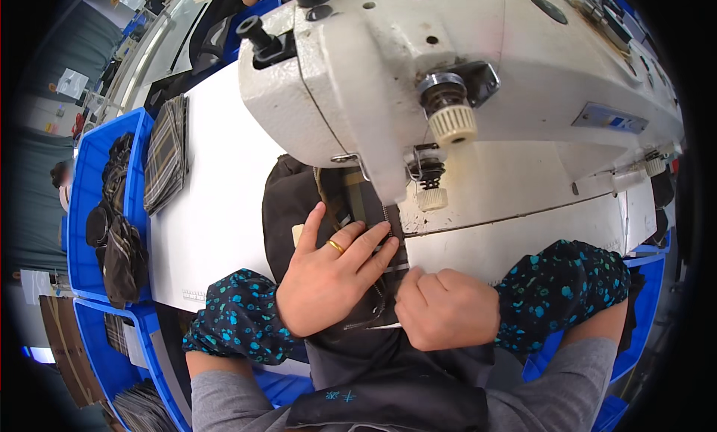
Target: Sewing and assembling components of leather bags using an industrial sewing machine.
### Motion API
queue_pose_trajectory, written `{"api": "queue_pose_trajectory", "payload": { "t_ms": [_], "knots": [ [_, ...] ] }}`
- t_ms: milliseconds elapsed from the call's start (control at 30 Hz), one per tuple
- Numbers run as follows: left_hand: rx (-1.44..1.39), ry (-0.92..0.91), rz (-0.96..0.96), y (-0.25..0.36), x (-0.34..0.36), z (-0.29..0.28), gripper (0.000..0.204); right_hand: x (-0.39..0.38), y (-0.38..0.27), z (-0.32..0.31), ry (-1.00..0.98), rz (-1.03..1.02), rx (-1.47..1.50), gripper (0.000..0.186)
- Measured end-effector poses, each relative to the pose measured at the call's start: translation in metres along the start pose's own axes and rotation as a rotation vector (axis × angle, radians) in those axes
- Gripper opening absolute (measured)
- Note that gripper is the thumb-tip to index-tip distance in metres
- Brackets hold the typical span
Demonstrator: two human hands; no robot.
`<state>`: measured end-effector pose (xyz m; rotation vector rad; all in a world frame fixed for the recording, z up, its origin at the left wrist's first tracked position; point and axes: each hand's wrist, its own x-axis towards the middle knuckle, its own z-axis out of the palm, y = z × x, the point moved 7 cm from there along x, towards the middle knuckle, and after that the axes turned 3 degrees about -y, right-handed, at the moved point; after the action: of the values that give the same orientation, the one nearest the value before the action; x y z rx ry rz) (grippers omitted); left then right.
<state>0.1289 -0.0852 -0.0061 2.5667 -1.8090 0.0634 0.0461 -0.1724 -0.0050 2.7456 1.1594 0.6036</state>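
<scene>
A black fabric piece (287,204) with a metal zipper (386,214) lies under the head of a white sewing machine (373,81). My left hand (325,283) rests on it with fingers stretched out and apart, a gold ring on one of them. Beside it, my right hand (448,309) is closed at the fabric's right edge, near the zipper side. Its fingertips are curled under and partly hidden. The needle area is covered by the machine head.
Blue bins (78,208) with dark fabric parts stand along the left. A stack of plaid fabric pieces (166,156) lies on the white table (216,230) beside them. Another blue bin (642,305) is at the right. The machine's arm spans the far side, with tension knobs (452,122) hanging low.
</scene>
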Motion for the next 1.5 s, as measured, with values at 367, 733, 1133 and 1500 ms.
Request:
{"api": "queue_pose_trajectory", "payload": {
  "t_ms": [367,733,1133,1500],
  "knots": [
    [-0.075,0.025,-0.008,-0.002,-0.001,0.0,0.057,-0.002,-0.005,0.01,0.055,-0.082,-0.021,0.03],
    [-0.083,0.059,-0.06,0.002,0.002,0.0,0.045,-0.002,-0.013,0.012,0.138,-0.079,0.017,0.03],
    [-0.086,0.075,-0.107,-0.016,0.015,0.005,0.041,0.008,0.004,0.023,0.165,-0.007,0.013,0.031],
    [-0.127,0.227,-0.085,-0.051,0.039,0.004,0.03,0.019,0.038,0.043,0.066,0.162,0.028,0.027]
  ]
}}
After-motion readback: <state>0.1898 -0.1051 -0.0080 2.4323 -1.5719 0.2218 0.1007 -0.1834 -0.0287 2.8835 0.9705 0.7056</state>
